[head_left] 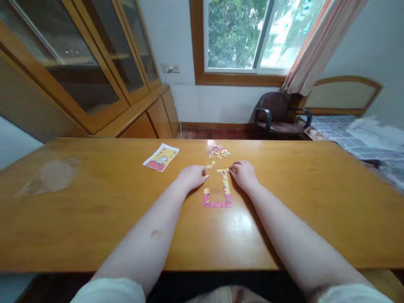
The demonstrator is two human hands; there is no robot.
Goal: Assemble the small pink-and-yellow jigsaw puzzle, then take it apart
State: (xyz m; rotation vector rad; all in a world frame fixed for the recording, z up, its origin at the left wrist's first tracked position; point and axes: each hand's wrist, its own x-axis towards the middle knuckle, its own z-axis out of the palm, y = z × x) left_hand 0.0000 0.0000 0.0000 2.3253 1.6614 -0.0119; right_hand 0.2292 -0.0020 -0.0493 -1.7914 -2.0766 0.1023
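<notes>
Worktop [126, 227], wooden, wide. Partly joined puzzle border [217, 204] lies flat between the two hands: pink row along the near edge, tall yellow-and-pink side at right, short stub at left, middle showing bare wood.

Left hand [192, 176] rests beside the open left side, fingers curled, thumb and fingertips close together next to small yellow bits; cannot tell whether a piece is pinched there. Right hand [244, 173] at the border's far right corner, fingers bent, tips at a small yellow piece [227, 169]; whether they grip it or merely touch it, cannot tell.

Just beyond the left fingertips, a few loose yellow pieces [210, 166]. Farther out, a heap of mixed pieces [219, 151], pink and yellow among them. Left of the heap, a picture sheet [161, 158] in yellow and pink, white-edged. Far left, a clear plastic bag [57, 174], lying crumpled.
</notes>
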